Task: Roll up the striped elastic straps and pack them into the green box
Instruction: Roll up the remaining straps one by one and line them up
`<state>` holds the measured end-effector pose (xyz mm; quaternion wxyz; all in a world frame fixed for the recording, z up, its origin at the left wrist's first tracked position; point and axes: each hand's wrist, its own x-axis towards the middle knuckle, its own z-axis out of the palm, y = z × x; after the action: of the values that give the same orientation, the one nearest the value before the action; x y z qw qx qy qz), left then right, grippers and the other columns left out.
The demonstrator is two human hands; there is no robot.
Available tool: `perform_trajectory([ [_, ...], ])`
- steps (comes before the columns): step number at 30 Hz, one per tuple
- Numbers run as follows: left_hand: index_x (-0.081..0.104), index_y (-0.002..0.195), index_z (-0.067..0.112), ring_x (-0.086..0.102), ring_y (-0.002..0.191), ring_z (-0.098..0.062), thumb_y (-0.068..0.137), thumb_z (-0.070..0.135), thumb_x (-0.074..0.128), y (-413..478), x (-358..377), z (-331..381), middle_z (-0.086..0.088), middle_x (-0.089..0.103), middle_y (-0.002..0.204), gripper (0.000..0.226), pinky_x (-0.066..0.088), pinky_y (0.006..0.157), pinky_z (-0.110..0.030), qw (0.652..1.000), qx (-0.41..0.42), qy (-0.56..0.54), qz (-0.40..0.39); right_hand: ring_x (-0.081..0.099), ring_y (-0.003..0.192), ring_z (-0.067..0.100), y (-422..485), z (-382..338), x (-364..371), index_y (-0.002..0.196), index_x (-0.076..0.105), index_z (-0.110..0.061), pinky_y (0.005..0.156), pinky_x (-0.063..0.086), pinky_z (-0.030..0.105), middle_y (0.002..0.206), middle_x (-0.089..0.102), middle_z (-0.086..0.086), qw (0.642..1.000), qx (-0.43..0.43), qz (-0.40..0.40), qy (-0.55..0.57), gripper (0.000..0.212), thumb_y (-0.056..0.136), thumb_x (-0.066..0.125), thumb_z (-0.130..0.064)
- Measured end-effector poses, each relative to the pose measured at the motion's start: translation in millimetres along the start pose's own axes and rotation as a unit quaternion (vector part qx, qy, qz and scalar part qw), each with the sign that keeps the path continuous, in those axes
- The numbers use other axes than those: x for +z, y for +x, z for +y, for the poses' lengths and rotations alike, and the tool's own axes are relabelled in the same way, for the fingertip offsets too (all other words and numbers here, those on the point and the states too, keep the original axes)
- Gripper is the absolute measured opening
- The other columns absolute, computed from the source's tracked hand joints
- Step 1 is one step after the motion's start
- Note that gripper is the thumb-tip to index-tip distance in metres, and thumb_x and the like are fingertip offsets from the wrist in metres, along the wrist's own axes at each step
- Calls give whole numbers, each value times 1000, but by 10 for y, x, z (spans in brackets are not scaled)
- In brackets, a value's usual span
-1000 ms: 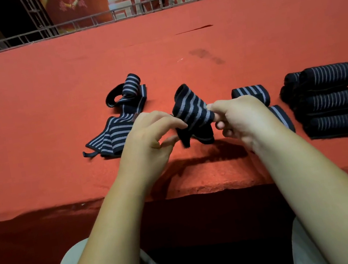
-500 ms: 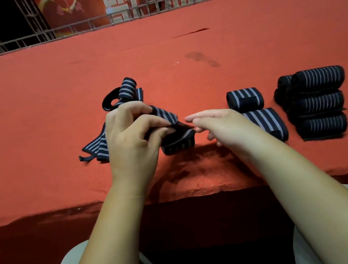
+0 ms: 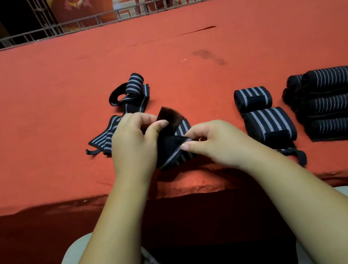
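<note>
A black strap with grey stripes (image 3: pixel 173 148) lies partly rolled at the front middle of the red table (image 3: pixel 49 106). My left hand (image 3: pixel 133 143) grips its left side, thumb on the dark velcro flap. My right hand (image 3: pixel 213 141) pinches the strap's right edge. An unrolled strap (image 3: pixel 130 95) lies just behind, and its flat end (image 3: pixel 103 139) pokes out left of my left hand. Two rolled straps (image 3: pixel 252 98) (image 3: pixel 271 124) rest to the right. No green box is in view.
A stack of several rolled straps (image 3: pixel 329 103) sits at the far right. The table's front edge (image 3: pixel 42 206) runs just below my hands. A metal railing (image 3: pixel 169 1) lines the far edge.
The strap came down from in front of me onto the table. My left thumb moved onto the velcro flap, and my right hand went from flat fingers to a pinch on the edge.
</note>
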<state>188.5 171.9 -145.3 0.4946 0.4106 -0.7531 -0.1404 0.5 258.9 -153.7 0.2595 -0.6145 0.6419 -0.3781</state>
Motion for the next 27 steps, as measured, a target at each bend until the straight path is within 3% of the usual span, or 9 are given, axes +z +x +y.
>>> perform_trajectory([
  [4, 67, 80, 34, 62, 83, 9, 94, 31, 82, 28, -10, 58, 16, 71, 88, 20, 44, 75, -12, 991, -126, -39, -11, 58, 77, 11, 10, 20, 35, 80, 73, -25, 74, 47, 32, 82, 62, -11, 996, -68, 42, -49, 16, 91, 84, -30],
  [10, 70, 85, 25, 64, 76, -7, 99, 36, 76, 177, -85, 208, 14, 69, 81, 19, 50, 73, -29, 981, -183, -63, 28, 53, 77, 7, -179, -60, -32, 78, 67, -27, 68, 37, 21, 84, 55, -10, 984, -129, 69, -102, 19, 86, 79, -14],
  [12, 68, 78, 27, 64, 78, -12, 100, 35, 75, 289, -188, 257, 13, 69, 78, 25, 52, 78, -36, 978, -192, -79, 35, 56, 81, 7, -298, -100, -77, 80, 66, -31, 72, 40, 25, 90, 57, -11, 984, -135, 42, -110, 21, 86, 78, -15],
  [16, 77, 85, 20, 67, 69, -7, 99, 36, 78, 445, -402, 485, 7, 79, 80, 20, 58, 69, -35, 967, -189, -172, 11, 67, 96, 11, -583, -383, -247, 90, 76, -31, 88, 57, 32, 118, 66, -17, 987, -74, -137, -31, 17, 87, 86, -44],
  [18, 79, 92, 15, 66, 65, -5, 99, 32, 78, 467, -505, 679, 6, 79, 79, 19, 53, 63, -26, 965, -162, -205, -15, 67, 89, 11, -641, -569, -308, 88, 75, -26, 83, 56, 31, 110, 70, -15, 994, -77, -84, -1, 22, 90, 83, -46],
  [20, 79, 95, 11, 67, 64, -5, 100, 28, 77, 485, -620, 864, 5, 79, 77, 18, 52, 59, -21, 962, -134, -233, -35, 60, 76, 6, -595, -724, -359, 92, 69, -28, 71, 47, 27, 93, 67, -12, 995, -81, 58, -5, 25, 89, 83, -49],
  [22, 78, 96, 10, 69, 64, -9, 101, 27, 77, 507, -736, 1025, 2, 79, 77, 18, 53, 57, -23, 957, -121, -258, -45, 59, 78, 2, -519, -872, -444, 108, 64, -33, 69, 42, 23, 98, 64, -16, 987, -62, 150, -15, 33, 89, 81, -54],
  [24, 78, 98, 10, 72, 67, -16, 101, 29, 77, 530, -848, 1156, -4, 81, 81, 19, 54, 58, -28, 950, -113, -286, -58, 62, 88, 3, -463, -1026, -561, 120, 64, -37, 75, 46, 25, 111, 68, -20, 985, -71, 157, -7, 36, 91, 78, -54],
  [27, 77, 96, 14, 75, 71, -21, 101, 31, 76, 601, -1010, 1303, -6, 81, 85, 18, 57, 62, -34, 943, -92, -316, -43, 69, 84, -1, -405, -1320, -710, 107, 80, -27, 78, 50, 24, 96, 79, -19, 981, -134, 134, 37, 12, 100, 75, -34],
])
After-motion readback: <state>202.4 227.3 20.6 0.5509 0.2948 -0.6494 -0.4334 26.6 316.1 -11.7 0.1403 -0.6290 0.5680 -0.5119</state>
